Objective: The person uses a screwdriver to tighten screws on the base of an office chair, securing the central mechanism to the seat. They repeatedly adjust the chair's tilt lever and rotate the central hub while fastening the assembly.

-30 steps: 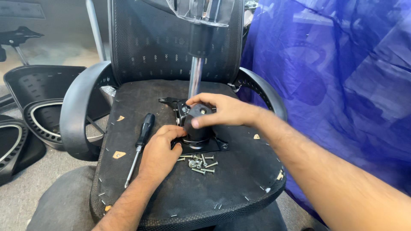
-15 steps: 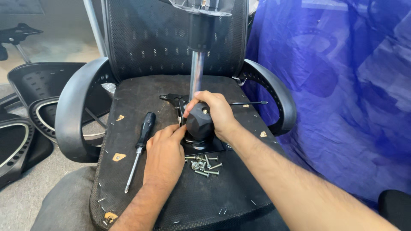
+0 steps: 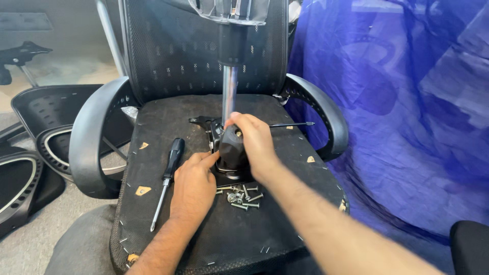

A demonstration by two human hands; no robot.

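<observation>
Mechanism, black metal, chair tilt unit (image 3: 232, 150): sits mid-underside of the upturned black office-chair seat (image 3: 204, 239), below the chrome gas cylinder (image 3: 229, 91). Right hand (image 3: 254, 142) clenched over its top and right side, grip grasping the housing. Left hand (image 3: 193, 186) released, fingertips touching its left flank. Loose silver screws (image 3: 242, 196) just in front; black-handled screwdriver (image 3: 168, 175) lies left, apart.
</observation>
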